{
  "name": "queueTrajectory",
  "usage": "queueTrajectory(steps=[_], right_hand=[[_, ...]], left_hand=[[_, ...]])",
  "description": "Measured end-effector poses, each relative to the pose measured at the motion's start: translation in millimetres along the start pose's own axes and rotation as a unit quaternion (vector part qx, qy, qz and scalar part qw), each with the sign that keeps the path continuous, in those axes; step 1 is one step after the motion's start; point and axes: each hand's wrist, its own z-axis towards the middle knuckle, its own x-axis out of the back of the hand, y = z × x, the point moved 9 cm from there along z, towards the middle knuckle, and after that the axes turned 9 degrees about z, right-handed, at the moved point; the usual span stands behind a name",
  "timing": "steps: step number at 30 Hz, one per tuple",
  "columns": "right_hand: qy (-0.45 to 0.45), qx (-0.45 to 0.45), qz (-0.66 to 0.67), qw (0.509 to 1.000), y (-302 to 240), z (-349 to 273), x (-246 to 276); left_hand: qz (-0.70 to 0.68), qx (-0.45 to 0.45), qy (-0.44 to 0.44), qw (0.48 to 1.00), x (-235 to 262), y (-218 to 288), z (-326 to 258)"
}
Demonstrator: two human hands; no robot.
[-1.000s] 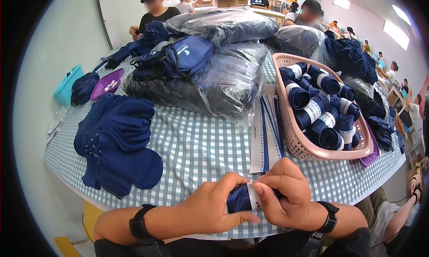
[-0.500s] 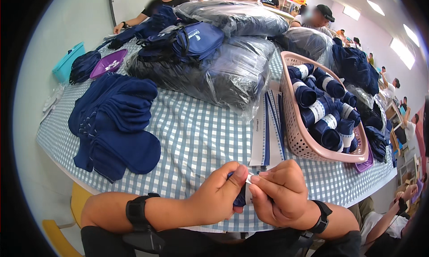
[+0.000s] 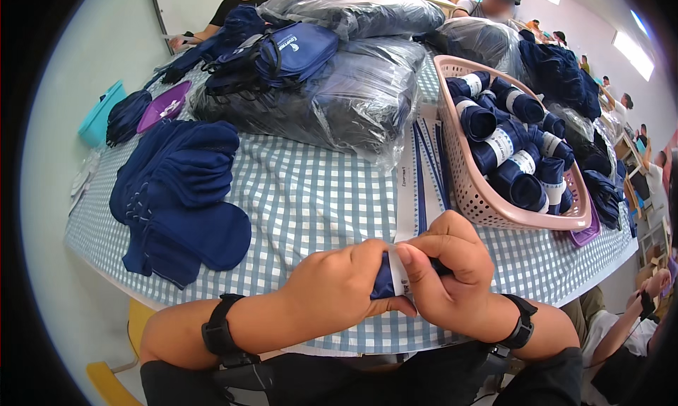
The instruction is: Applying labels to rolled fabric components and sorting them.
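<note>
Navy rolled cloth (image 3: 383, 282) with a white paper band (image 3: 397, 270) sits pinched between both hands, low over the near edge of the checked tablecloth (image 3: 311, 194). Left hand (image 3: 339, 282) curls around the roll from the side, knuckles up. Right hand (image 3: 452, 272) clenches over its other end, thumb pressing the band, just in front of the pink basket (image 3: 487, 208) of finished rolls.

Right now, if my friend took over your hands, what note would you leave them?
Left hand grips one end of a rolled navy cloth.
Right hand pinches the white paper band around that roll.
Done: many banded rolls sit in the pink basket to the right.
Left: the band on this roll is not yet closed, as far as can be seen; a pile of flat navy cloths waits on the left of the checked table.
</note>
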Motion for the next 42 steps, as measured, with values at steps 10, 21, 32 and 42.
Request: queueTrajectory(steps=[10, 21, 32, 42], right_hand=[[-0.007, 0.036, 0.033, 0.999, -3.9, -4.9, -1.3], [-0.002, 0.021, 0.013, 1.0, -4.1, -0.8, 1.4], [0.037, 0.038, 0.06, 0.997, -7.8, -3.7, 3.7], [0.012, 0.09, 0.0, 0.996, -10.4, -1.7, 4.0]], left_hand=[[-0.396, 0.09, -0.149, 0.902, -28.2, -11.5, -0.2], [-0.308, 0.014, -0.037, 0.951, -1.8, -4.4, 9.7], [-0.314, 0.003, 0.107, 0.943, 2.6, -3.9, -1.4], [-0.512, 0.234, -0.071, 0.823, -31.4, -11.6, -4.6]])
